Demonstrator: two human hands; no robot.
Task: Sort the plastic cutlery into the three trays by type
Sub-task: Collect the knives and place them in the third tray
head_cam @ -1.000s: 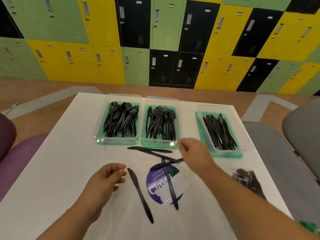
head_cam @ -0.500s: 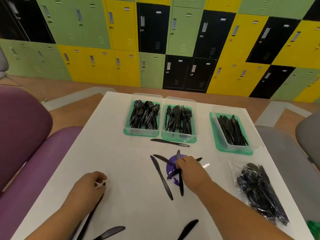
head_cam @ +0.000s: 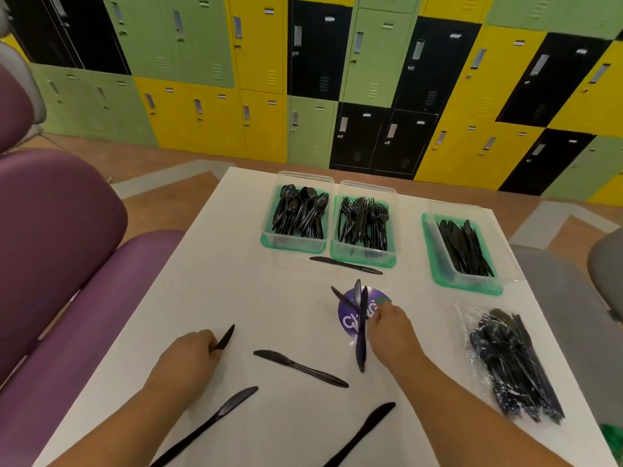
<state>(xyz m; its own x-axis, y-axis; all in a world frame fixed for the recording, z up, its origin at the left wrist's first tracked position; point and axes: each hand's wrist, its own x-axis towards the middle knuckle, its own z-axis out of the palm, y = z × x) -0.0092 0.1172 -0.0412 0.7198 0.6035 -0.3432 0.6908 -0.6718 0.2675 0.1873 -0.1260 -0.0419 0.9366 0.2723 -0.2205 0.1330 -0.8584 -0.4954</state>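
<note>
Green, yellow and black lockers [head_cam: 263, 79] ran across the top of the frame, a purple chair [head_cam: 50, 247] stood at the left, a grey chair [head_cam: 556, 291] at the right edge, a round purple sticker [head_cam: 345, 315] lay on the white table [head_cam: 236, 281] near the centre

A purple round sticker [head_cam: 347, 311] at centre frame carries large white lettering beginning "Cl", the remaining letters being covered or blurred.

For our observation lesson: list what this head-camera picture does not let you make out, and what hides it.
All in the head view.
1. Round purple sticker: black plastic knives and the right hand cover its lettering.
2. Black plastic piece in the left hand: fingers hide most; type unclear.
3. Two nearest black knives: the bottom edge cuts them off.
4. Clear plastic bag: crinkled film blurs its cutlery types.
</note>
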